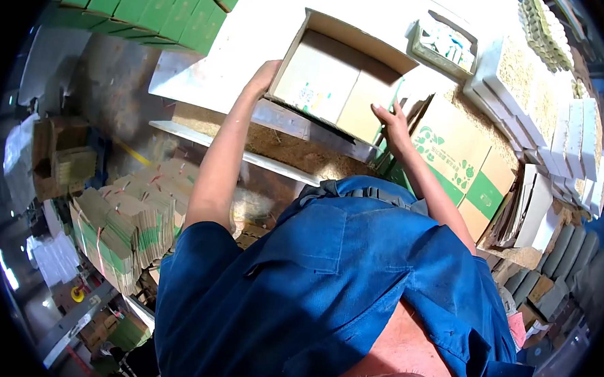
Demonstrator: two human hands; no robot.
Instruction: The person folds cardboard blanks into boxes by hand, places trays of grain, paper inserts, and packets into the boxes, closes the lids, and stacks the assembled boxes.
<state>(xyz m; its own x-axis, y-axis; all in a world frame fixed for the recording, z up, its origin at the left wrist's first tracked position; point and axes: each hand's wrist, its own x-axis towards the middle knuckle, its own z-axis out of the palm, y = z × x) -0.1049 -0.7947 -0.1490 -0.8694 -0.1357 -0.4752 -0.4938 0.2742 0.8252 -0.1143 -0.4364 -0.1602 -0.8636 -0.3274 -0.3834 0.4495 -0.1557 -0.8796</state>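
Observation:
An open cardboard box (319, 73), brown inside with small white and green packets on its floor, sits tilted near the table's front edge. My left hand (262, 78) holds the box's left side, its fingertips hidden behind the wall. At the right front corner of the box is my right hand (393, 125), thumb and fingers spread apart; whether it touches the box I cannot tell. Right beside that hand stand flattened brown cardboard cartons (454, 152) with green print.
Green boxes (147, 10) stand in rows at the table's far left. A small tray of packets (446, 44) sits behind the box on the white table (256, 22). White foam-like trays (519, 90) are stacked at right. Tied bundles of folded cartons (126, 224) lie lower left.

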